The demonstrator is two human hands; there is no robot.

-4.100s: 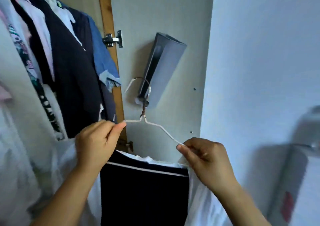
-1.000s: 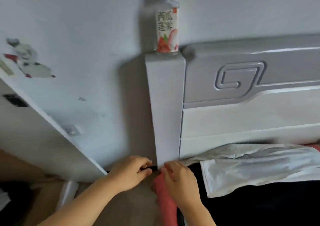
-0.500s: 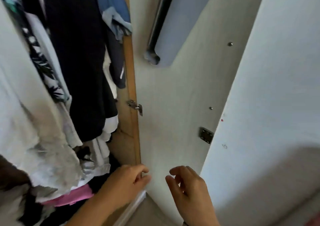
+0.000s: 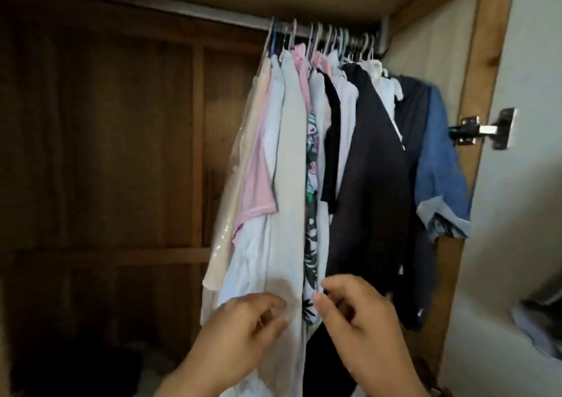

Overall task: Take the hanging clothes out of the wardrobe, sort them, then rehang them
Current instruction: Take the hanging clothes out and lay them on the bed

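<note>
Several garments hang bunched at the right end of the wardrobe rail point(image 4: 304, 30) on thin hangers point(image 4: 333, 42). From left to right there are a cream one point(image 4: 243, 165), a pink one point(image 4: 258, 183), a long white one point(image 4: 289, 183), a leaf-patterned one point(image 4: 311, 214), a dark navy one point(image 4: 371, 183) and a blue denim shirt point(image 4: 438, 159). My left hand point(image 4: 243, 332) hovers in front of the long white garment's lower part, its fingers loosely curled and holding nothing. My right hand point(image 4: 355, 317) is raised beside it, at the hem of the patterned garment, and is also empty.
The left part of the wardrobe is a dark wooden back panel point(image 4: 121, 153) with no clothes hanging there. A metal hinge point(image 4: 483, 129) joins the wooden frame to the open door at the right. A white wall point(image 4: 532, 214) stands further right.
The view has swung from the bed back to the wardrobe and up to the rail. The hanger and garment held earlier have left my hands. Both empty hands have risen toward the hanging clothes.
</note>
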